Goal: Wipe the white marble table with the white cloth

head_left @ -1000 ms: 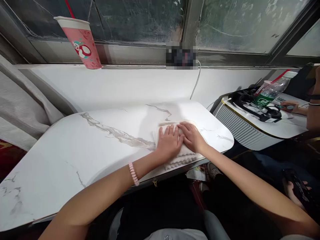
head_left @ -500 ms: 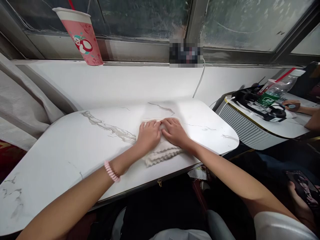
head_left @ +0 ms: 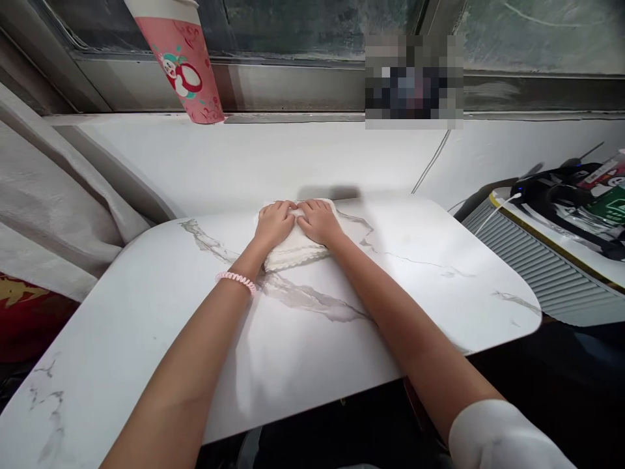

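A folded cream cloth (head_left: 299, 253) with scalloped edges lies flat on the white marbled table (head_left: 161, 326), close to the wall side. My left hand (head_left: 276, 225) rests palm down on its left part, fingers stretched toward the wall. Beside it my right hand (head_left: 318, 221) presses flat on the cloth's right part. The two thumbs are close together near the cloth's middle. A pink coiled band (head_left: 236, 280) circles my left wrist.
A pink paper cup (head_left: 185, 71) stands on the window ledge at the upper left. A grey curtain (head_left: 58, 189) hangs at the left. On the right is a second table (head_left: 532, 260) with ribbed side, holding cables and a green-labelled bottle (head_left: 610, 205). A thin cable (head_left: 432, 161) runs down the wall.
Both hands and the cloth have slid forward across the table, from near its front edge to near the wall. The view has also shifted left.
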Demonstrator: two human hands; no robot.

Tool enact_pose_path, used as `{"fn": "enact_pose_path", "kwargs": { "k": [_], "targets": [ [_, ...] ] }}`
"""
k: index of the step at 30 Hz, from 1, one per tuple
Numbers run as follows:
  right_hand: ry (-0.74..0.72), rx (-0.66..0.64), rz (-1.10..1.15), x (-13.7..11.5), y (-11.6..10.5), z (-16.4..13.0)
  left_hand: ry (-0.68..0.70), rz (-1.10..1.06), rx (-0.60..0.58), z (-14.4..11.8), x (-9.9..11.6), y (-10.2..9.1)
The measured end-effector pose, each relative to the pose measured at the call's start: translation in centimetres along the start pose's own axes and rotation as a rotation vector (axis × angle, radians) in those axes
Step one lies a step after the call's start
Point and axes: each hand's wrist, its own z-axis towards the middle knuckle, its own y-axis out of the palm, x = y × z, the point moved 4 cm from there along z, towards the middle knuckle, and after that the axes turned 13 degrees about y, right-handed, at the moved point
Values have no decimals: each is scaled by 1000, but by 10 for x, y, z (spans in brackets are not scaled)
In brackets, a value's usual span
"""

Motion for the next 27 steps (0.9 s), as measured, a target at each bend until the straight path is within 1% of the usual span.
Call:
{"fn": "enact_pose_path", "kwargs": {
  "k": [5,9,16,22,25,27],
  "targets": [
    [-3,20,1,-1,7,21,-20,22,-8,18,-15,1],
    [24,66,-29,1,11,37,-27,40,-27,31,-24,3],
    [55,69,-99,1,15,53,-43,58,-27,40,-31,3],
    [47,63,-102,2,16,50,-11,90,-8,37,-29,5],
    [23,38,-86,2,14,38,13,140,19,25,-20,5],
    [-13,25,-73,-1,10,23,24,179,41,10,-10,3]
  ]
}}
